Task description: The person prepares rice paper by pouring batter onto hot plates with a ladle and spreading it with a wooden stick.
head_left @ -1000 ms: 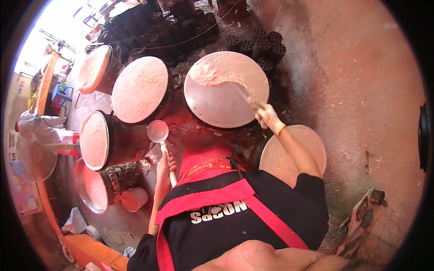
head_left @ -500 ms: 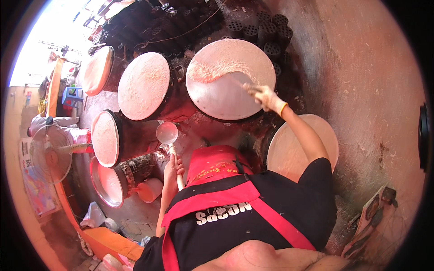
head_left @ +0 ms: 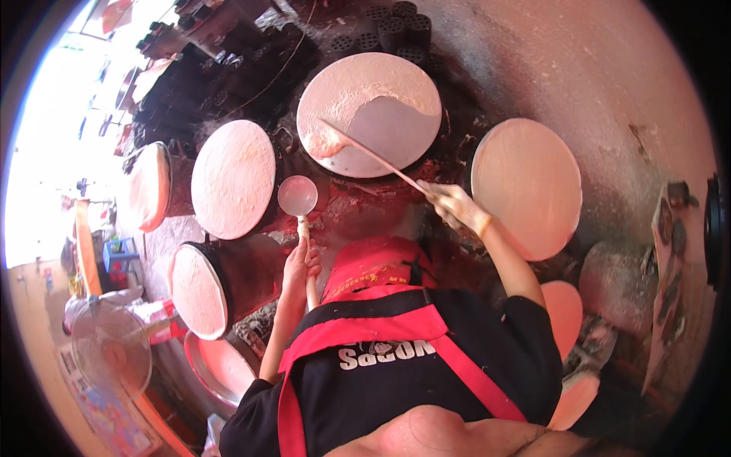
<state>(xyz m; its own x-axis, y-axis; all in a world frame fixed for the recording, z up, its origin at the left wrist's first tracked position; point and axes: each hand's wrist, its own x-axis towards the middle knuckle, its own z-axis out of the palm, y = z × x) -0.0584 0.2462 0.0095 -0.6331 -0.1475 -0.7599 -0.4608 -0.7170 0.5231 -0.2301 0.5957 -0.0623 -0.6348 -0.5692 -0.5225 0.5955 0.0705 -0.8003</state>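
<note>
My right hand [head_left: 457, 209], in a pale glove, grips a long thin wooden stick [head_left: 373, 156]. The stick's far end rests in a clump of pale batter [head_left: 326, 143] at the left side of a large round griddle [head_left: 403, 137]. Batter coats the griddle's left and far parts, while a smooth grey patch is bare at the middle and near right. In my left hand [head_left: 302, 263] is the handle of a ladle, its round bowl [head_left: 298, 196] held upright above the floor, left of the red apron [head_left: 381, 266]. Whether the bowl contains batter is unclear.
Round batter-coated griddles stand at left [head_left: 233, 179], farther left [head_left: 148, 186], near left [head_left: 198, 291] and right [head_left: 526, 189]. A red-rimmed basin [head_left: 221, 365] sits below them. Black perforated coal cylinders [head_left: 392, 34] stack behind. A fan [head_left: 113, 354] stands at far left; a wall curves along the right.
The view has swung right, showing more on that side. My right hand has drawn back from over the griddle, and the stick now reaches to its left side, where batter has gathered.
</note>
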